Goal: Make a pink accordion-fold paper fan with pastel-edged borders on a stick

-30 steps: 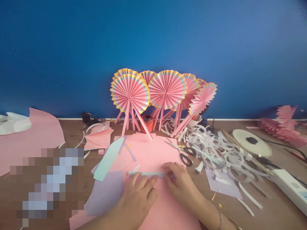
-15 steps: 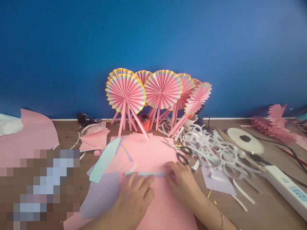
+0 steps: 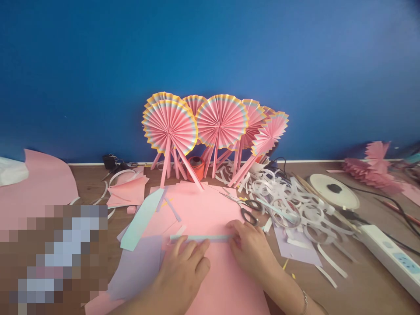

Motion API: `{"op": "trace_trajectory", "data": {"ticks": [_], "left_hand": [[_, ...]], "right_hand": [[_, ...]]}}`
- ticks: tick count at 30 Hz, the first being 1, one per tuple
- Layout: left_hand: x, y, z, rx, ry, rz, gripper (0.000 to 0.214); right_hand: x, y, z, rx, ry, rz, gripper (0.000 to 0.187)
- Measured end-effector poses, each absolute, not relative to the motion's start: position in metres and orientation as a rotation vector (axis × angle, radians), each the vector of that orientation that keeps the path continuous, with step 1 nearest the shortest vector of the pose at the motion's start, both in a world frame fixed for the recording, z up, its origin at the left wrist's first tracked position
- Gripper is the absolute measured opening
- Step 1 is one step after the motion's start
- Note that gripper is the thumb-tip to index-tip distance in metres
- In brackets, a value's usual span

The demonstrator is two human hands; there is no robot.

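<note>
A narrow pale blue-green paper strip lies across a large pink paper sheet on the brown table. My left hand rests palm down with its fingers flat, the tips pressing the strip's left half. My right hand presses the strip's right end, its fingers curled down onto the fold. Black-handled scissors lie just beyond my right hand.
Several pink pleated paper fans on sticks lean against the blue wall. A heap of white paper curls, a white tape roll and a power strip lie at right. Pink sheets and a pale folded strip lie at left.
The view has drifted slightly, so everything sits a little further left. Both hands stay on the strip, almost unmoved.
</note>
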State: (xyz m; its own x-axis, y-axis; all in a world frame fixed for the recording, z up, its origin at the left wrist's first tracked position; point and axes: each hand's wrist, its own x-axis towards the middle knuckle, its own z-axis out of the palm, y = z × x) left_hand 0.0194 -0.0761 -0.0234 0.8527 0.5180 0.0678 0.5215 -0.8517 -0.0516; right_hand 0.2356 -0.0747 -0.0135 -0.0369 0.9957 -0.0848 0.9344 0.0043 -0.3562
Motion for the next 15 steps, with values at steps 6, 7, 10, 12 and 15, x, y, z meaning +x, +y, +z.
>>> {"op": "trace_trajectory", "data": {"ticks": [6, 7, 10, 12, 15], "left_hand": [[0.018, -0.077, -0.025, -2.961, -0.84, -0.103, 0.019], [0.019, -0.077, -0.025, -2.958, -0.837, -0.119, 0.018], [0.019, -0.077, -0.026, -2.94, -0.83, -0.172, 0.016], [0.02, -0.077, -0.026, -2.928, -0.824, -0.212, 0.014], [0.02, -0.078, -0.028, -2.909, -0.806, -0.261, 0.013]], "right_hand": [[0.254, -0.073, -0.012, -2.111, -2.099, 0.379, 0.036], [0.258, -0.072, -0.01, -2.139, -2.095, 0.377, 0.036], [0.266, -0.071, -0.004, -2.168, -2.063, 0.399, 0.029], [0.268, -0.07, -0.002, -2.12, -2.036, 0.375, 0.023], [0.259, -0.065, 0.003, -1.997, -2.052, 0.312, 0.018]]}}
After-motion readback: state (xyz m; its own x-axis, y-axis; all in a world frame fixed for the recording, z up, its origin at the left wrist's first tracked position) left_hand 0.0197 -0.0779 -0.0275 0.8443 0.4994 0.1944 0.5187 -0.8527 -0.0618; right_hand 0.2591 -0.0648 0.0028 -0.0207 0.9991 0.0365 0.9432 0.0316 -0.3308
